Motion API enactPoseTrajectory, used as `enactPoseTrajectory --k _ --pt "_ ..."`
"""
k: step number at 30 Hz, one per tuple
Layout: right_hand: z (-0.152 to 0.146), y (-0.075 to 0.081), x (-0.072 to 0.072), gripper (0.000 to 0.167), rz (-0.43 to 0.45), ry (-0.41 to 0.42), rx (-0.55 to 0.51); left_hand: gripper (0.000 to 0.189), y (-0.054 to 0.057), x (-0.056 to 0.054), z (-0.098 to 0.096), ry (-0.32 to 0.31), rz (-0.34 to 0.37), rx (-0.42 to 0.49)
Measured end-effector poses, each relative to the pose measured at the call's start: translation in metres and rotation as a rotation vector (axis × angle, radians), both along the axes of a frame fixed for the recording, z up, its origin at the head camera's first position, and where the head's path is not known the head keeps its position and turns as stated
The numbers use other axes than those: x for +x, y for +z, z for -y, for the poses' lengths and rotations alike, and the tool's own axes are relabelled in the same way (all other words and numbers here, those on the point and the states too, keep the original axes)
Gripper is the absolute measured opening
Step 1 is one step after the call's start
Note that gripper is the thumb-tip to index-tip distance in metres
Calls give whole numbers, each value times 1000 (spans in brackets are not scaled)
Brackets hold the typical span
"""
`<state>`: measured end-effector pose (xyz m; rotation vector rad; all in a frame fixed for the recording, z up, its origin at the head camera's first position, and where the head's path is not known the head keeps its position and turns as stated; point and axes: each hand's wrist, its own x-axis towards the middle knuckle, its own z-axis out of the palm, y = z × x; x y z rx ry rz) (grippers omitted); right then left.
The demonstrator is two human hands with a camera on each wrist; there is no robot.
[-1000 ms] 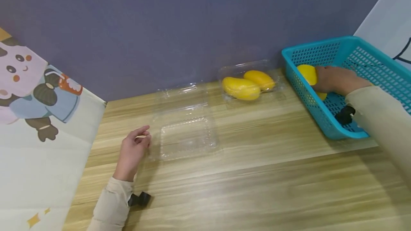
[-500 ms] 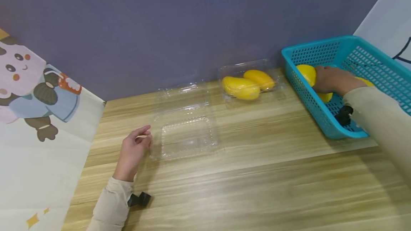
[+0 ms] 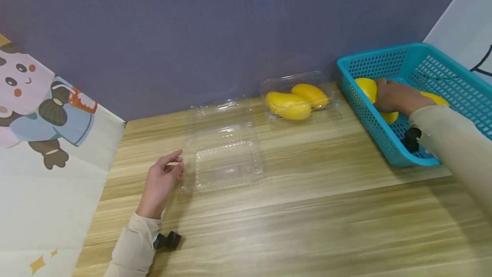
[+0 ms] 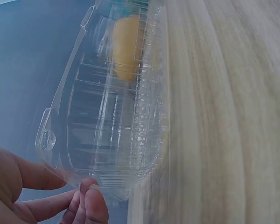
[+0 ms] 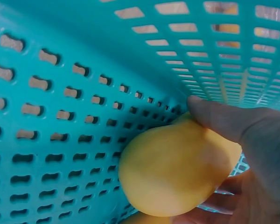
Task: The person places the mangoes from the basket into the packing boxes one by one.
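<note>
My left hand [image 3: 159, 185] is at the left edge of a clear plastic clamshell box [image 3: 226, 166], which lies with its lid folded back. In the left wrist view the thumb [image 4: 97, 207] and fingertips come together at the box's rim, pinching it. Inside the turquoise basket [image 3: 397, 155], my right hand [image 3: 399, 96] holds a yellow mango [image 3: 366, 89]. The right wrist view shows the thumb over the top of this mango [image 5: 170, 172], with the other fingers partly hidden beneath it, close to the basket wall.
Another clear box [image 3: 284, 82] stands near the back wall with two mangoes [image 3: 288, 106] in it. More mangoes lie in the basket, one below the right hand [image 3: 390, 117] and one beyond the wrist. A black wrist camera [image 3: 168, 240] hangs at the left sleeve.
The left hand and the open box have shifted slightly to the right together. In the basket, the right hand and forearm have moved a little left, uncovering more of the mango beyond the wrist.
</note>
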<state>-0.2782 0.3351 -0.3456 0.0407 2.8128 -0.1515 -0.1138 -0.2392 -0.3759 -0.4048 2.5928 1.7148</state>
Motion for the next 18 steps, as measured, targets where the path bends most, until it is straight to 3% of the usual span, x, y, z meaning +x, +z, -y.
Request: enactPoseTrajectory --k 18 --pt "2 3 1 74 -2 22 3 50 3 5 -9 -68 5 -32"
